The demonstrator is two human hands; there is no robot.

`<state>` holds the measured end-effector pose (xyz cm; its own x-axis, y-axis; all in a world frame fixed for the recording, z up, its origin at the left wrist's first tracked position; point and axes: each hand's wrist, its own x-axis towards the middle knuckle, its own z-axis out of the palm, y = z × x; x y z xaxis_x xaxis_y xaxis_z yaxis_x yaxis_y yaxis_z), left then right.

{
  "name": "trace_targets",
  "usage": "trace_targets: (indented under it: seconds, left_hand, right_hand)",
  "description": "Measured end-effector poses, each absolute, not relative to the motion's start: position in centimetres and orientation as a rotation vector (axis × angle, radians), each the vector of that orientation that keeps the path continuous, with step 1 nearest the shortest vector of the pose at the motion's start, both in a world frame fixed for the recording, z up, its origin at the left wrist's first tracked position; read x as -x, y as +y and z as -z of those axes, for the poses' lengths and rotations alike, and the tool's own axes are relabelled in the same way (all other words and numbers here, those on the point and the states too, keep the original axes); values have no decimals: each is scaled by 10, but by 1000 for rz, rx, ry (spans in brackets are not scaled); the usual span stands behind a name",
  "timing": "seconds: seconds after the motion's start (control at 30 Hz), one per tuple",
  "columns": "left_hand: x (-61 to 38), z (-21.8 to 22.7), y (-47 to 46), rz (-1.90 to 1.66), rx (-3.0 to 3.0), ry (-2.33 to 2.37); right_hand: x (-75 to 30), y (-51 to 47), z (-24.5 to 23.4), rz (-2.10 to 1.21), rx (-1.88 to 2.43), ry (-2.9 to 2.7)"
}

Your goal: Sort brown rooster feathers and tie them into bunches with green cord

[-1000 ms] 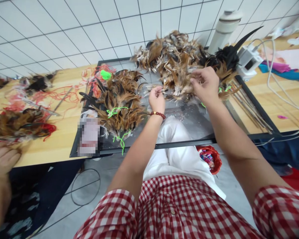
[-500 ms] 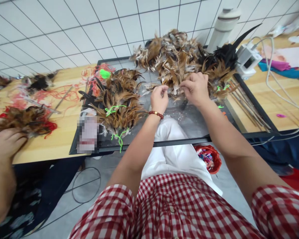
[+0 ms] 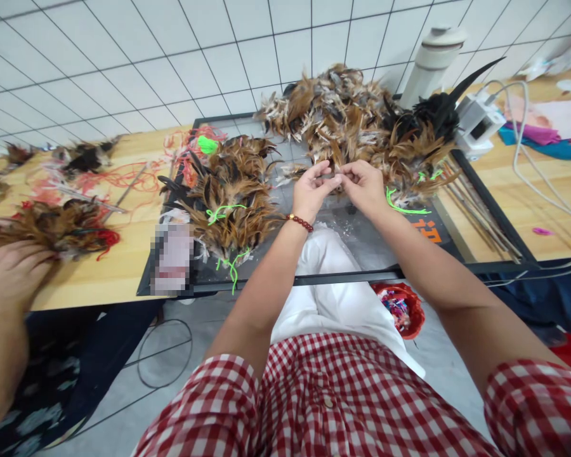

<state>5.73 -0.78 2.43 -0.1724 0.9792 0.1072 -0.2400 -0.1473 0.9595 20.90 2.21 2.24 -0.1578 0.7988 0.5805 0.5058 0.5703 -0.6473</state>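
My left hand (image 3: 311,189) and my right hand (image 3: 363,184) meet over the glass tabletop (image 3: 361,244), fingertips pinched together on a small brown feather (image 3: 332,178) held between them. Just beyond them lies a big loose pile of brown and black feathers (image 3: 352,124). To the left of my left hand sits a heap of feather bundles tied with green cord (image 3: 231,200). A loose green cord (image 3: 402,206) lies to the right of my right hand. A red bead bracelet (image 3: 301,221) circles my left wrist.
Another person's hand (image 3: 9,273) rests at a feather bundle with red thread (image 3: 59,228) on the wooden table at left. Thin sticks (image 3: 480,206) lie at the glass table's right edge. A white device (image 3: 478,124) with cables, a white cylinder (image 3: 433,60), a red bowl (image 3: 402,308) on the floor.
My right hand has come down off the feather pile and moved left to meet my left hand; both now pinch the same feather. The other person's hand shifted slightly.
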Motion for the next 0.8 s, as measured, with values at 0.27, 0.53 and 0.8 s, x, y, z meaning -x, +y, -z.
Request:
trace_targets:
  seconds: [0.27,0.53,0.8]
  left_hand:
    - [-49,-31,-7,-1557,-810,1164]
    - [-44,-37,-6,-1599,-658,1170]
    - [-48,-31,0,-1625,-718,1210]
  right_hand:
    - [-223,30,-25,-208,1137,-1928]
    - [-236,36,-21,-66,1194,-2012]
    - [-232,25,-24,35,1218,-2257]
